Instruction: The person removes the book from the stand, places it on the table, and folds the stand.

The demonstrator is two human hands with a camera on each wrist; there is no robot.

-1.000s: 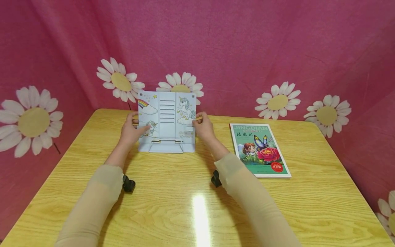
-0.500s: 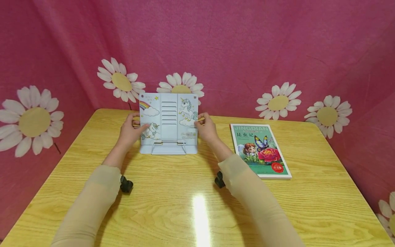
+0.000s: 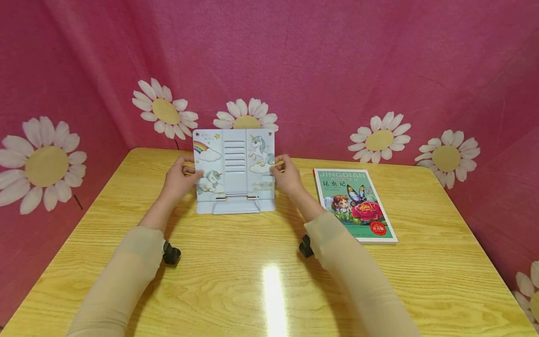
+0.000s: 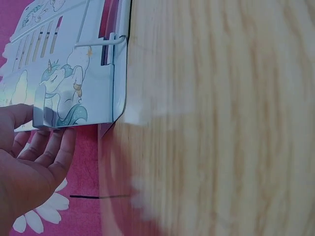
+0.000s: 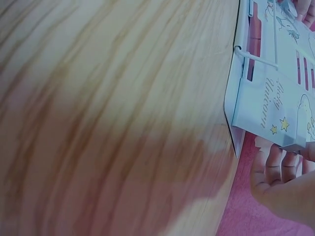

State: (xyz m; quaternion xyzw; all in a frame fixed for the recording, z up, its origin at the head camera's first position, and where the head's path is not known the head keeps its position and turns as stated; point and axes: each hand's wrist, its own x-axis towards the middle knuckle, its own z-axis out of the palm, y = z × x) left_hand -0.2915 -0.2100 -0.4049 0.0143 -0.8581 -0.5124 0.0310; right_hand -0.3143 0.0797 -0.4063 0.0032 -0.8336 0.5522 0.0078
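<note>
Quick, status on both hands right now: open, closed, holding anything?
Left hand: closed, holding the left edge of the unicorn stand.
Right hand: closed, holding the right edge of the same unicorn stand.

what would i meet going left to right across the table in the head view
Left hand, white unicorn stand, right hand, green-covered book.

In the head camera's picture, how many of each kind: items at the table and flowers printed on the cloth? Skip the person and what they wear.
Unicorn book stand: 1
JINGDIAN book: 1
White daisies: 6, one partly hidden, one cut off by the picture's edge
Total: 8
</note>
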